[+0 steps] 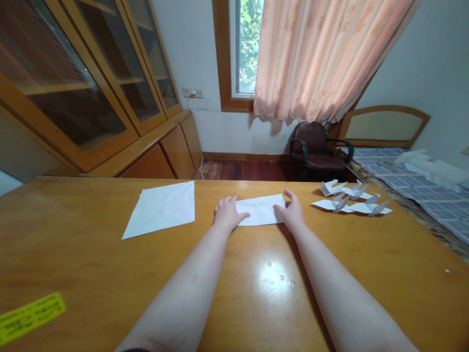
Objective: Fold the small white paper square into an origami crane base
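Note:
A white sheet folded in half lies on the wooden table in front of me. My left hand rests on its left end, fingers curled down with the thumb pressed onto the paper. My right hand holds its right end, fingers bent round the far corner and thumb on top. Both hands press or pinch the folded paper flat against the table.
A flat unfolded white sheet lies to the left. Several folded paper cranes sit to the right. A yellow label is stuck at the near left edge. Beyond the table stand a wooden cabinet, a chair and a bed.

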{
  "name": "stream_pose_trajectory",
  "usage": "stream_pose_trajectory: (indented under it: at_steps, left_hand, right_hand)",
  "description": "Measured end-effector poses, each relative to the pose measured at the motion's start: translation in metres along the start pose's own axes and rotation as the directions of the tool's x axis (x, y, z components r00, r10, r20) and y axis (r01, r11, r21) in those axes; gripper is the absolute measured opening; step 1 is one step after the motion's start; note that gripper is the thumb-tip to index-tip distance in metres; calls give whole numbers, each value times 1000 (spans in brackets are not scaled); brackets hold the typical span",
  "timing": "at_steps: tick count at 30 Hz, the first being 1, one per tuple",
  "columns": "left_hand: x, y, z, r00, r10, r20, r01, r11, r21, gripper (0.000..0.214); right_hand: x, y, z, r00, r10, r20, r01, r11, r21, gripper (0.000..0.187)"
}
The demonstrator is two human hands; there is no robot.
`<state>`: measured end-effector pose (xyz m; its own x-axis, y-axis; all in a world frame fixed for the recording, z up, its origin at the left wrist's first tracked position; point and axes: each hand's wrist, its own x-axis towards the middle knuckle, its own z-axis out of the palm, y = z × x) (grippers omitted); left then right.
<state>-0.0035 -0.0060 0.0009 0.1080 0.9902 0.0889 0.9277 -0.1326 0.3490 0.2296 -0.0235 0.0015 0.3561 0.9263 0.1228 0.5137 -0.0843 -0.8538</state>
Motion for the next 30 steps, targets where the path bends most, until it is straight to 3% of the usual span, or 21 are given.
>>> stream_pose_trajectory:
  at_steps: [4,8,14,18,22,25,30]
  left_hand:
    - [-1,2,-3,997,-73,-14,74,997,5,87]
    - [-1,5,-7,980,-192,-55,189,981,-53,90]
    - [7,-1,-4,970,-236,-60,204,923,-327,88]
    - [10,-5,-3,983,-180,-41,136,858,-495,61]
    - [10,-7,-8,988,-141,-59,97,876,-473,21]
    - [8,-5,-11,983,-98,-156,37,934,-354,19]
    - [2,1,-13,964,142,-227,-192,956,-220,18]
  right_hand:
    - [1,-1,1,994,56,90,-72,978,194,78]
    - [2,3,3,986,9,167,-64,943,326,44]
    - [0,3,0,997,-63,37,44,921,386,30]
    - [-1,2,-1,994,-106,-23,107,910,401,25]
    - [-1,2,-6,985,-139,-104,157,968,198,25]
    - [-3,-1,-11,949,-242,-203,228,970,-87,36]
    - [-10,-8,-13,919,-329,-216,200,863,-463,52]
